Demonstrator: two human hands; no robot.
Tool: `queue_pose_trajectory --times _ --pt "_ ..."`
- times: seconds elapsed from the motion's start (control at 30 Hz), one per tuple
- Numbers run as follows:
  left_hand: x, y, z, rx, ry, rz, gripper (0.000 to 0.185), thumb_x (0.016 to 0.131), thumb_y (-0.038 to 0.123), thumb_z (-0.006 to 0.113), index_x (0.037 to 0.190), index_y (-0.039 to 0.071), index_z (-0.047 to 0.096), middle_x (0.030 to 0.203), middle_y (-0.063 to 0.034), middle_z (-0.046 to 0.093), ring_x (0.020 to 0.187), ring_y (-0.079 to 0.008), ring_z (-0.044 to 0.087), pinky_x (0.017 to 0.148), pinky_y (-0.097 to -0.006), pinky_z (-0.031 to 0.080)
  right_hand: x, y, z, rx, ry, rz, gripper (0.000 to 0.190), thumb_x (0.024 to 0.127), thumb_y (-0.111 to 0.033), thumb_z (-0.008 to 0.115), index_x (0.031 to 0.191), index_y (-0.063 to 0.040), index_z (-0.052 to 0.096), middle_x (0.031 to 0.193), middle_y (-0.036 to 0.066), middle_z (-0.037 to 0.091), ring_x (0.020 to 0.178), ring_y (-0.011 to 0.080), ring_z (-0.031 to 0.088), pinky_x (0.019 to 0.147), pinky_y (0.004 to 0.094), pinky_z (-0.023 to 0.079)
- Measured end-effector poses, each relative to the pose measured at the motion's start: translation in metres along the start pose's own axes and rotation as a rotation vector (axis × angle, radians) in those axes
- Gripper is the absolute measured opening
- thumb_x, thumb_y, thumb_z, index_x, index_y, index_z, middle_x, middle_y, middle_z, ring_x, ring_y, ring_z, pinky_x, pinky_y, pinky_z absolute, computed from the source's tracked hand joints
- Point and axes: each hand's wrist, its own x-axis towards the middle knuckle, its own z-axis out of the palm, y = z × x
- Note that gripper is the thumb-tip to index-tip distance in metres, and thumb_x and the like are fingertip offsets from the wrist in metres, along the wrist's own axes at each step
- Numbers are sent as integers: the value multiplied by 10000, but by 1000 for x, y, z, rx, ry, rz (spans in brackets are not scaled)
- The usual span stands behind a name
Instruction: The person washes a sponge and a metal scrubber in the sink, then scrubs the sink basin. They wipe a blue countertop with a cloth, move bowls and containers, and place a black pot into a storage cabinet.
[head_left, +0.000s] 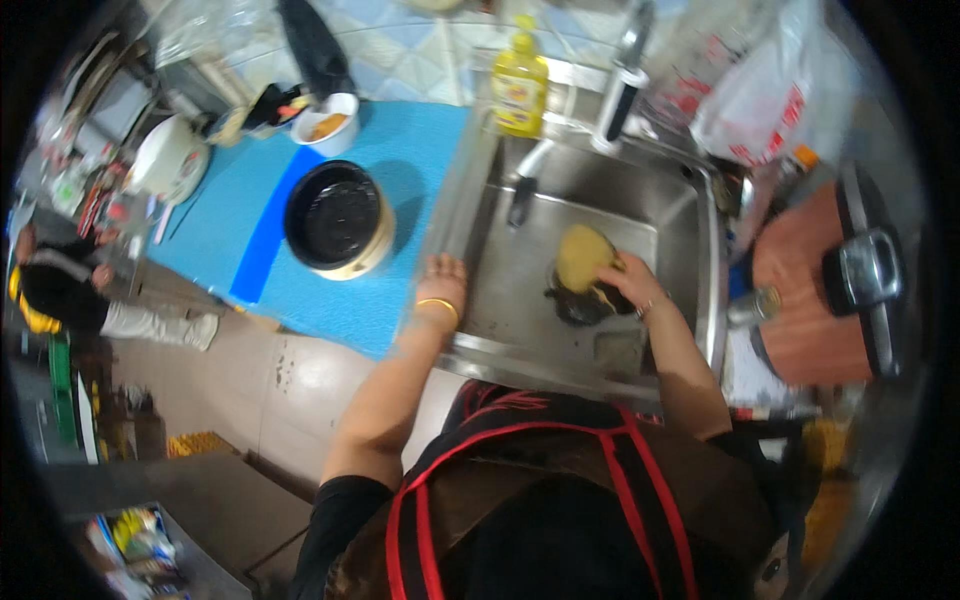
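Note:
My right hand (634, 281) is inside the steel sink (517, 300), its fingers gripping the edge of a yellowish rounded item (583, 259) that may be a sponge or scrubber. A dark, soft-looking thing (581, 307) lies beneath it on the sink floor; its kind cannot be told. Palm down, my left hand (442, 285) rests on the sink's left rim with nothing in it. To its left, on a blue mat (330, 307), stands a round pot with a black inside (337, 217). A faucet head with a dark tip (523, 199) hangs over the sink's left part.
A yellow pump bottle (520, 86) and a black-and-white faucet handle (619, 109) stand behind the sink. A white tub of orange-brown food (328, 127) and a white enamel pot (172, 161) are at left. Plastic bags (765, 97) hang right. Another person (67, 292) stands far left.

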Motion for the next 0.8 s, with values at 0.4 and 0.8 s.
queue_pose_trajectory --times 0.4,0.8 --pt "5 38 -3 -829 48 178 669 833 480 580 1317 46 423 1385 -179 384 1248 -343 411 956 -388 409 -20 -17 27 330 -104 33 325 824 -185 669 1073 4 580 905 64 634 783 132 593 608 281 499" --pt "18 142 2 -2044 191 -57 184 883 197 610 995 75 530 871 -17 580 744 -105 548 564 -259 447 -27 -20 77 -446 5 -246 383 742 -252 697 1050 -53 586 933 178 641 859 322 626 733 371 488"
